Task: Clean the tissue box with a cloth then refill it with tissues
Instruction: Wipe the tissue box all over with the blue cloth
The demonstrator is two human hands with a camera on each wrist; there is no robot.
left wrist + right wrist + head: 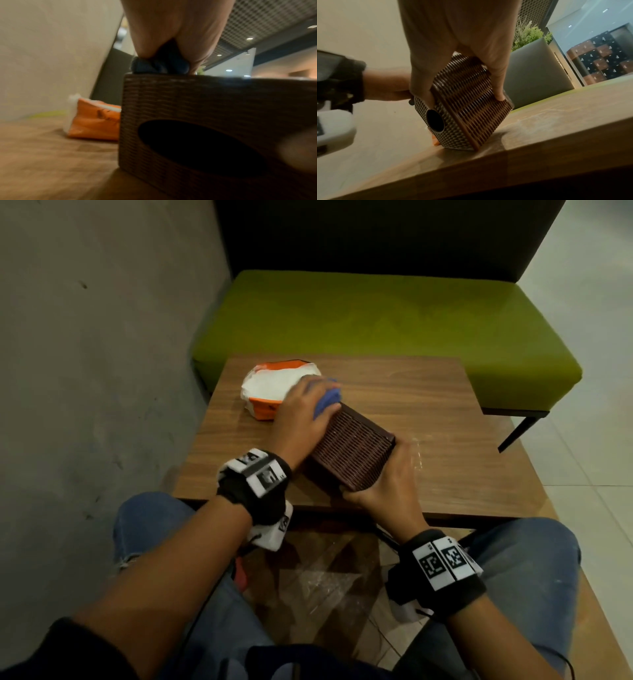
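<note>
Two hands, one tissue box, one cloth, one pack of tissues and one table make up the scene. Tissue box (351, 451) sits at the middle of the head view on the wooden table (428, 405), turned on its side, so its dark oval opening faces the left wrist camera. It is brown, with a ribbed, woven-looking surface and a darker rim along the near edge. Left hand (301, 416) curls its fingers around the blue cloth (327, 402), bunched into a wad and pressed on the box's far top edge. Right hand (387, 477) grips the near end of the box, thumb on one face and fingers (499, 86) spread across the ribbed side. Just beyond the box, towards the upper left of the table, lies the orange-and-white pack of tissues (270, 392). A green bench (376, 316) fills the upper part of the frame.
</note>
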